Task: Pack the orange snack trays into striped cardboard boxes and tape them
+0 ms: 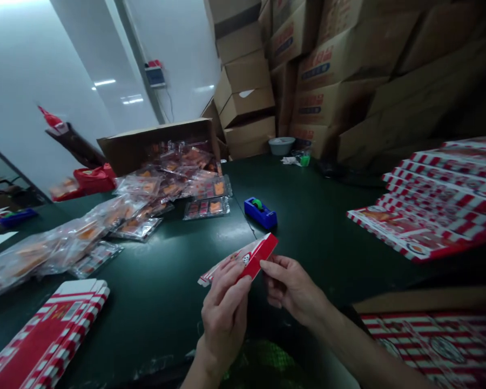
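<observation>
A small red and white printed carton is held up over the dark green table, tilted, with its red side facing right. My left hand is closed around its lower left part. At the carton's right edge, my right hand pinches with thumb and fingertips; the other fingers are curled. Just beyond the carton stands a blue tape dispenser with a green roll. Flat red and white striped cartons lie stacked at the lower left.
An open cardboard box spills clear plastic packets across the left. Striped printed boxes are piled at the right, above an open carton of more. Behind stand a bowl and stacked brown boxes.
</observation>
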### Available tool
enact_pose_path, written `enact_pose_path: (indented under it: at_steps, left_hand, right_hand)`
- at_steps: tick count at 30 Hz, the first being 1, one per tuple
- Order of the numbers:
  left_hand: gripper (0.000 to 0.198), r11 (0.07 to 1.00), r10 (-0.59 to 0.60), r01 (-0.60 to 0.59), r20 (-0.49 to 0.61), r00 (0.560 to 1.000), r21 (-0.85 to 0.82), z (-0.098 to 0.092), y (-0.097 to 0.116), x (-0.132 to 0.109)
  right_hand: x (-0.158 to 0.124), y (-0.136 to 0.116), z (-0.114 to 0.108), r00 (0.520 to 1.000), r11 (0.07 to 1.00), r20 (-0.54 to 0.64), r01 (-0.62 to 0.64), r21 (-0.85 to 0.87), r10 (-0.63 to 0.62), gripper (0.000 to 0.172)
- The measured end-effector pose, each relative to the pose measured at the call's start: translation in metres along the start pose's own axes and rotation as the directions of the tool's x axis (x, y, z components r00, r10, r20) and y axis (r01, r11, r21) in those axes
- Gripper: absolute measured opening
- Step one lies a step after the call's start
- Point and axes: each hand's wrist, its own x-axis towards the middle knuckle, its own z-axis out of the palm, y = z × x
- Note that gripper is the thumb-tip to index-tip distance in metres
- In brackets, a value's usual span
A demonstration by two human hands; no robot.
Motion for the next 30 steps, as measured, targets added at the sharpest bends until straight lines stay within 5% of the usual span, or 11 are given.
enact_pose_path:
  at_steps: [5,10,15,17,18,19,21,23,25,27,30]
  left_hand:
    - [0.035,0.987,-0.14,0.141,0.01,0.99,-0.079,-0.002,0.011,-0.001]
    - [0.025,0.884,-0.41,0.4,0.008,0.912,-0.242,-0.021,0.024,0.005]
    - [0.017,0.838,-0.491,0.478,0.018,0.871,-0.262,-0.039,0.019,0.014]
    - [0.017,0.864,-0.443,0.446,0.066,0.894,-0.233,-0.04,0.017,0.02]
    - [0.017,0.883,-0.409,0.419,0.094,0.908,-0.211,-0.04,0.016,0.023]
    - [0.017,0.898,-0.38,0.396,0.119,0.917,-0.191,-0.039,0.016,0.027]
    - [0.016,0.904,-0.371,0.394,0.157,0.915,-0.165,-0.035,0.016,0.032]
    - [0.014,0.888,-0.404,0.432,0.179,0.897,-0.157,-0.031,0.014,0.038]
    - [0.013,0.867,-0.428,0.468,0.226,0.875,-0.172,-0.026,0.01,0.046]
    - [0.022,0.832,-0.436,0.514,0.326,0.839,-0.21,-0.023,0.004,0.058]
    - [0.05,0.771,-0.471,0.585,0.392,0.79,-0.252,-0.025,-0.012,0.077]
  right_hand:
    - [0.0,0.012,-0.007,0.999,0.988,-0.037,0.024,-0.155,-0.03,0.049]
    - [0.015,0.02,-0.025,0.972,0.895,-0.136,0.115,-0.431,-0.19,0.042]
    - [0.02,-0.031,-0.049,0.831,0.656,-0.242,0.182,-0.732,-0.501,0.029]
    - [0.013,-0.061,-0.033,0.807,0.479,-0.063,0.284,-0.831,-0.587,0.042]
    - [0.009,-0.073,-0.019,0.829,0.264,0.193,0.375,-0.889,-0.525,0.058]
    - [0.007,-0.083,-0.003,0.834,0.069,0.423,0.475,-0.877,-0.354,0.074]
    - [0.01,-0.094,0.026,0.81,-0.079,0.585,0.586,-0.807,0.039,0.083]
    - [0.023,-0.098,0.041,0.783,-0.027,0.522,0.562,-0.826,0.338,0.074]
    - [0.036,-0.1,0.037,0.756,0.084,0.463,0.482,-0.872,0.462,0.059]
    - [0.04,-0.104,0.015,0.787,0.213,0.47,0.419,-0.883,0.401,0.043]
    - [0.03,-0.123,-0.041,0.906,0.487,0.371,0.234,-0.841,0.204,0.031]
